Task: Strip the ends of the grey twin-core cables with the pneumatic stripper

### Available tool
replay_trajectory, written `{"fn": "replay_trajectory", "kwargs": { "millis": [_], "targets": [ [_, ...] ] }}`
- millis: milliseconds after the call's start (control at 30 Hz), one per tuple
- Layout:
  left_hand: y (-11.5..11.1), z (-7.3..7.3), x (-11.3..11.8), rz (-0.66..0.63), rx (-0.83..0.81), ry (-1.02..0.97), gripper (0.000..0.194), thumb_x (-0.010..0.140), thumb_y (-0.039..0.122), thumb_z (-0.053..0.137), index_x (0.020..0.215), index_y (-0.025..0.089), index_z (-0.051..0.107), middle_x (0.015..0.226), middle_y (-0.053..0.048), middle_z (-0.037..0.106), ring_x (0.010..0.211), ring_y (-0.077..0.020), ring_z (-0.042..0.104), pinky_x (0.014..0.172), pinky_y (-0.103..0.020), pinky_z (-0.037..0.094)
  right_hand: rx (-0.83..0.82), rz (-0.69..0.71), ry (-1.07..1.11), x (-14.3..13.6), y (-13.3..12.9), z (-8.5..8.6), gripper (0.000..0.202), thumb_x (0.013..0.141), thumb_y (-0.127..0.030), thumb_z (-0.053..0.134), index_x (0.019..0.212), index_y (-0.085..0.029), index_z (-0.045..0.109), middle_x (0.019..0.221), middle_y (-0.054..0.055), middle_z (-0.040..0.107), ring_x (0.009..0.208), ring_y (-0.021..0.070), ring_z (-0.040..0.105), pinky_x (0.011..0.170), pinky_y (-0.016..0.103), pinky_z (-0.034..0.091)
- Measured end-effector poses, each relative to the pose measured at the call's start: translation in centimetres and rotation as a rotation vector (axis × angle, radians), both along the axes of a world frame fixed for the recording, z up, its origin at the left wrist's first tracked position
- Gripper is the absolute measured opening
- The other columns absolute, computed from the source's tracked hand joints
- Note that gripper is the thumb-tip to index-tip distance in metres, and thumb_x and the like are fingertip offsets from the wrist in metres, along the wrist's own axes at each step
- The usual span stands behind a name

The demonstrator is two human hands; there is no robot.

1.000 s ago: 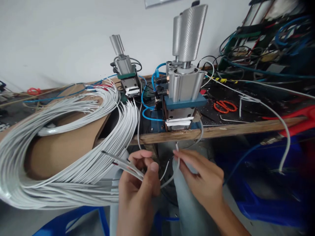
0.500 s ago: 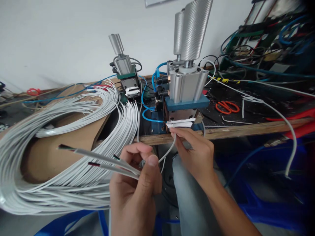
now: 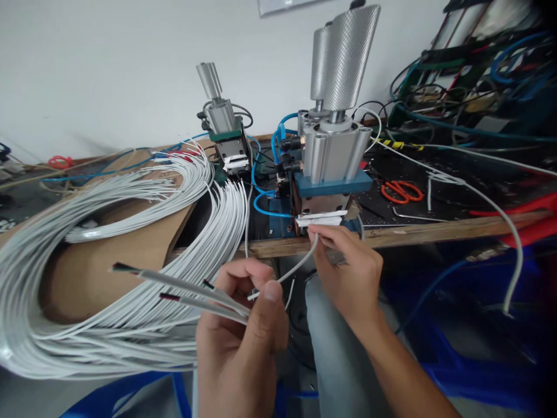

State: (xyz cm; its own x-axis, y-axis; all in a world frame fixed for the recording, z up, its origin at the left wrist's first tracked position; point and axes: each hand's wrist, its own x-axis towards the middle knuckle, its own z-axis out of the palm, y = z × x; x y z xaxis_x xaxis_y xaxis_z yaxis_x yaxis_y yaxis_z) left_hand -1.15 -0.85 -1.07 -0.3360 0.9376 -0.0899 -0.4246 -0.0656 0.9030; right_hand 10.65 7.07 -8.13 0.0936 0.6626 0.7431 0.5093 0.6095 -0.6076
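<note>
Several white cables [image 3: 187,290] with stripped ends, dark and red inner wires showing, are gripped in my left hand [image 3: 243,325], thumb pressed against the fingers. Another white cable [image 3: 300,258] runs from near that hand up to my right hand [image 3: 350,267], which pinches it just below the jaw of a pneumatic press [image 3: 335,157]. White strips [image 3: 322,219] lie across the front of the press jaw. My right fingertips hide the cable's end, so I cannot tell whether it sits inside the jaw.
A large coil of white cables [image 3: 26,290] lies on cardboard [image 3: 87,278] at the left. Behind stands a smaller press [image 3: 221,119]. Orange-handled scissors [image 3: 402,191] and a hex key [image 3: 418,215] lie right on the black bench. A loose white cable [image 3: 516,244] hangs over the wooden edge [image 3: 404,233].
The pinched cable has slid in my left hand; its lower end now shows by the left fingertips. My right hand has shifted slightly right and stays at the jaw.
</note>
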Motion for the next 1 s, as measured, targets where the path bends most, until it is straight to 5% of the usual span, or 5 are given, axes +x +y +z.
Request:
{"fn": "replay_trajectory", "kwargs": {
  "millis": [1000],
  "targets": [
    [-0.34,0.18,0.23,0.024,-0.056,0.016,0.017,0.072,0.027,0.077,0.076,0.021,0.061,0.058,0.010,0.047,0.039,-0.0003,0.033,0.040,-0.015,0.027,-0.025,-0.018,-0.032,0.03,0.18,0.06,0.027,0.088,-0.011,0.056,0.102,-0.032,0.066,0.097,0.001,0.074,0.084,0.0214,0.072,0.075,0.038,0.060]
  ]
}}
